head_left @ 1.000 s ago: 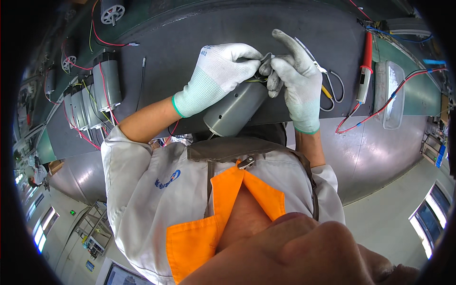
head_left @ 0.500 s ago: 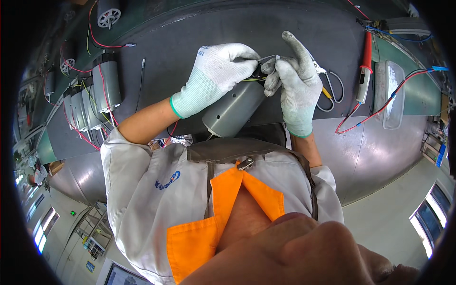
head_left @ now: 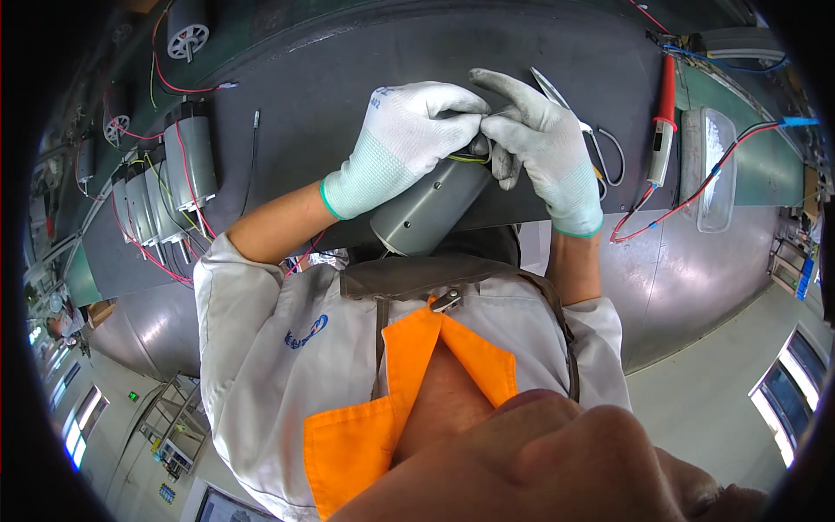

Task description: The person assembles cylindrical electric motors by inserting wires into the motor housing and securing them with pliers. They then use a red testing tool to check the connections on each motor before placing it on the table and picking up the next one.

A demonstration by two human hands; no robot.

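Note:
A grey cylindrical motor (head_left: 430,209) lies slanted on the dark work surface near the front edge, below both hands. Yellow-green wire (head_left: 470,159) shows at its far end. My left hand (head_left: 426,126), in a white knit glove with a green cuff, is closed in a pinch above the motor. Against its fingertips presses the thumb of my right hand (head_left: 539,143), gloved alike, with greyed fingertips and a raised, stretched index finger. Both pinch a thin wire that the earlier frame shows; the fingers now hide it. Scissors (head_left: 548,87) lie just beyond my right hand.
Several grey motors (head_left: 190,161) with loose red and yellow wires stand at the left, and another motor (head_left: 187,35) farther back. One dark lead (head_left: 252,157) lies left of my hands. At the right are a red-handled tool (head_left: 668,91) with cables and a clear plastic box (head_left: 718,174).
My fingertips have come together, covering the wire and small white piece seen between them before. The right hand has shifted left and its index finger has lowered toward the left hand.

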